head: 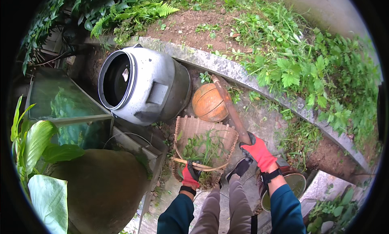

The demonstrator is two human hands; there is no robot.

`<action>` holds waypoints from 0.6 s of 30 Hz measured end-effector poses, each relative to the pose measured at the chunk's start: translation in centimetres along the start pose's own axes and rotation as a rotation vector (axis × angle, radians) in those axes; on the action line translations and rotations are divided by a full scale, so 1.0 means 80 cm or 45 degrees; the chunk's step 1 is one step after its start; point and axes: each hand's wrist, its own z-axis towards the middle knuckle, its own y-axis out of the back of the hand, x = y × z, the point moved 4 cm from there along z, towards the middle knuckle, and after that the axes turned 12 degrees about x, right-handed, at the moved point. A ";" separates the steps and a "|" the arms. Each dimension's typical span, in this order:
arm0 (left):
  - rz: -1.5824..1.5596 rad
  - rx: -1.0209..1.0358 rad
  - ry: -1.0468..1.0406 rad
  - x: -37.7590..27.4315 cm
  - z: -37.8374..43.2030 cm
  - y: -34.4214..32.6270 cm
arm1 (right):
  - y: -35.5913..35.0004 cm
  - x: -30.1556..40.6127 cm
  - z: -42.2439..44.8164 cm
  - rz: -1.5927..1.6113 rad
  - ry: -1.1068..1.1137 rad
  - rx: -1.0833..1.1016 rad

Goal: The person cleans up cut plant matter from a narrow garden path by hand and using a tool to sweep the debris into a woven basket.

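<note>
My left hand (pixel 191 174), in a red and black work glove, grips the curved handle (pixel 204 166) of a woven scoop-shaped basket (pixel 182 129). Green weeds (pixel 205 147) lie inside that basket. A long brown wooden pole (pixel 230 108) is held in my right hand (pixel 256 149), gloved the same way. It slants up and left from my fist, past the front of a worn orange basketball (pixel 206 101), with its far end near the stone curb. Whether the pole touches the ball I cannot tell.
A large white and grey plastic barrel (pixel 158 73) lies on its side at left, its mouth open. Glass panels (pixel 70 94) and a big brown jar (pixel 103 188) stand at lower left. The stone curb (pixel 209 60) edges a weedy bed. Beside my right arm is a bucket (pixel 296 184).
</note>
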 end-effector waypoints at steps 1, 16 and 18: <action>-0.046 -0.057 0.032 -0.001 0.007 -0.005 | -0.001 0.002 -0.002 0.036 -0.009 0.044; -0.384 0.410 -0.245 -0.053 0.007 -0.115 | -0.020 -0.029 -0.149 0.328 -0.186 0.265; -0.402 0.351 -0.272 -0.051 -0.015 -0.129 | -0.019 -0.029 -0.176 0.387 -0.176 0.246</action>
